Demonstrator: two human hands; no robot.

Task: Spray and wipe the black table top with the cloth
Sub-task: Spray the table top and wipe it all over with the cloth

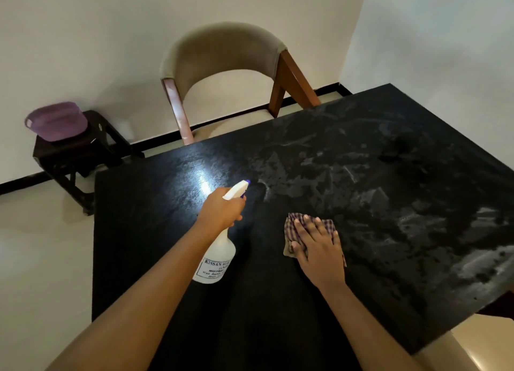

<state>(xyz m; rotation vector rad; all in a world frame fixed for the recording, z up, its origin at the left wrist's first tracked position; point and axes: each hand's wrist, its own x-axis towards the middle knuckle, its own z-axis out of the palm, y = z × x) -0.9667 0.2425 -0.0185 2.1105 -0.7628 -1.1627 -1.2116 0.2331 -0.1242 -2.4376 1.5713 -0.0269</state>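
Smears (314, 173) cover black table top (150, 231); left hand (219, 212) grips bottle (218, 255), right hand (319, 245) presses cloth (292, 227).

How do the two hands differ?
The left hand grips the spray bottle at its trigger, fingers curled; the right hand lies flat, fingers straight, on the checked cloth. The bottle is tilted; the cloth lies on the table top. Both hands are over it.
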